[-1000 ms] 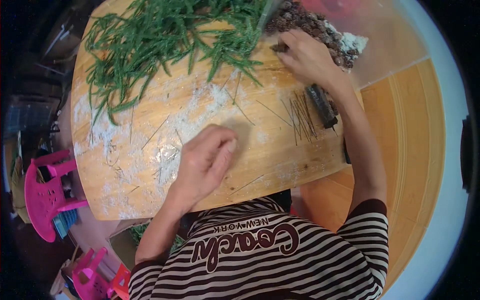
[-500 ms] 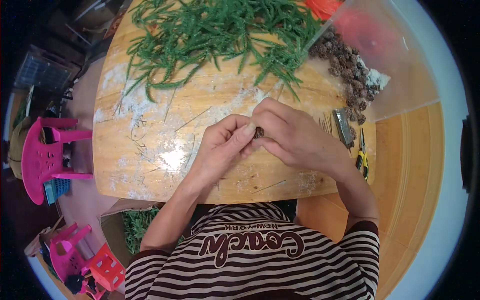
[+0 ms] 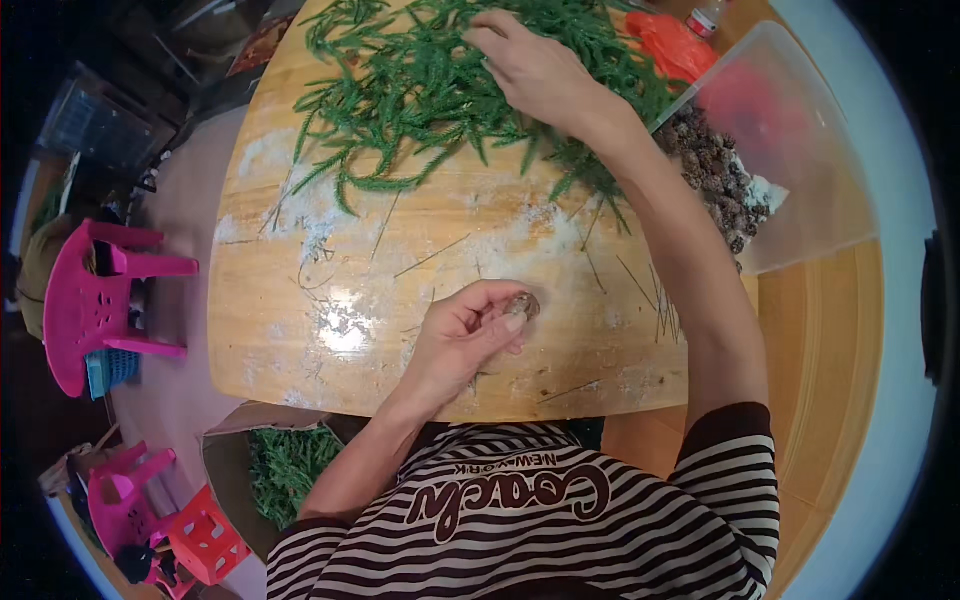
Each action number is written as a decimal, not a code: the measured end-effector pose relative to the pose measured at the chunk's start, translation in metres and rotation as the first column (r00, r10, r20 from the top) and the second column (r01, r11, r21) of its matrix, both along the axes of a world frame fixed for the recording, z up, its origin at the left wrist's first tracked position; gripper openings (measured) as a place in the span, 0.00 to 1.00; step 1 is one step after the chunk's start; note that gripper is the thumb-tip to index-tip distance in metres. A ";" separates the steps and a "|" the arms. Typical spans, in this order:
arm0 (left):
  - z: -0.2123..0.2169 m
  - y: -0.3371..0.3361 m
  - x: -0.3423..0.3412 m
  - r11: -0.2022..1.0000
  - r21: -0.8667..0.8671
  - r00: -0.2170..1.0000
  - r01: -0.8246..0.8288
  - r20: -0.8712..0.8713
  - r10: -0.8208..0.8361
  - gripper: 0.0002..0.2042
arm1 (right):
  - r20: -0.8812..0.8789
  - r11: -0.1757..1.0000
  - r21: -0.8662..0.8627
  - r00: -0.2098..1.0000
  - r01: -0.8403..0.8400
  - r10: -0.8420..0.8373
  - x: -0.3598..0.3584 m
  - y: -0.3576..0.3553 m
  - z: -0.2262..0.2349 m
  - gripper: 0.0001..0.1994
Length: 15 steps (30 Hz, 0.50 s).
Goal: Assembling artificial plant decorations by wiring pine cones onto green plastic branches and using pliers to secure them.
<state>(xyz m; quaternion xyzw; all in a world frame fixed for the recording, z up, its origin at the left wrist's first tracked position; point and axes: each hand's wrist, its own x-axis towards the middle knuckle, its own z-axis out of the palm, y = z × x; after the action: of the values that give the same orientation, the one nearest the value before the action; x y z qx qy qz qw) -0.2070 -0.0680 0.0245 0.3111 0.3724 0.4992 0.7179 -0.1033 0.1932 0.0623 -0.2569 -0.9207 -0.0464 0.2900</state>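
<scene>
My left hand point(image 3: 455, 335) is closed on a small brown pine cone point(image 3: 526, 304), pinched between thumb and fingers just above the near part of the wooden table point(image 3: 560, 350). My right hand point(image 3: 540, 80) is stretched out to the far side, over a heap of green artificial pine sprigs point(image 3: 410, 115). Its fingers look apart, and I see nothing held in them. White flakes and several thin loose stems lie scattered across the tabletop.
Brown pine cones point(image 3: 705, 170) are heaped by a clear plastic bin point(image 3: 835, 195) at the right. Beyond them lie a red plastic bag point(image 3: 675, 48) and a bottle point(image 3: 704, 18). A cardboard box point(image 3: 222, 450) of green sprigs stands below the table; a pink chair point(image 3: 85, 300) is at left.
My right hand has left the pine cone and reached away to the green sprigs. My left hand keeps the cone, a little lower in view. The right forearm now covers the pliers.
</scene>
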 end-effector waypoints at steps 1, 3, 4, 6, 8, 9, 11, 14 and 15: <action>-0.001 -0.001 -0.001 1.000 -0.002 1.000 -0.002 0.000 0.002 0.14 | 0.082 0.997 0.019 0.994 0.072 -0.074 -0.007 0.006 -0.003 0.08; -0.003 -0.004 -0.003 1.000 -0.002 1.000 0.007 0.002 -0.007 0.14 | 0.166 0.990 0.041 0.976 0.136 -0.141 -0.015 0.010 -0.005 0.08; -0.003 -0.005 -0.003 1.000 -0.002 1.000 0.017 0.005 -0.017 0.14 | 0.222 0.985 0.075 0.960 0.157 -0.170 -0.015 0.011 -0.006 0.08; -0.003 -0.005 -0.004 0.999 -0.003 0.999 0.031 0.012 -0.031 0.14 | 0.329 0.968 0.148 0.913 0.201 -0.240 -0.010 0.011 -0.007 0.07; -0.004 -0.003 -0.005 0.999 -0.008 0.999 0.032 0.019 -0.032 0.14 | 0.342 0.966 0.126 0.904 0.227 -0.257 -0.007 0.002 0.002 0.07; -0.003 -0.004 -0.007 0.999 -0.014 0.999 0.029 0.023 -0.029 0.14 | 0.348 0.962 0.105 0.897 0.252 -0.273 -0.005 -0.008 0.012 0.07; -0.004 -0.002 -0.006 1.000 -0.007 0.999 -0.010 0.030 0.010 0.14 | 0.366 0.953 0.085 0.881 0.291 -0.301 0.004 -0.026 0.029 0.07; -0.005 -0.002 -0.005 0.999 -0.008 0.999 -0.032 0.037 0.032 0.14 | 0.097 0.971 -0.122 0.976 0.205 -0.194 0.019 -0.049 0.048 0.07; -0.005 -0.001 -0.004 0.999 -0.002 0.999 -0.039 0.034 0.039 0.15 | 0.102 0.968 -0.124 0.973 0.218 -0.206 0.029 -0.052 0.044 0.07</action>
<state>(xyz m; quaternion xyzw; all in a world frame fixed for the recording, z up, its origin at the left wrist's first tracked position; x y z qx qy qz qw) -0.2109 -0.0692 0.0200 0.2947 0.3665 0.5180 0.7145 -0.0745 0.1414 0.1062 -0.3706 -0.9009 -0.0261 0.2243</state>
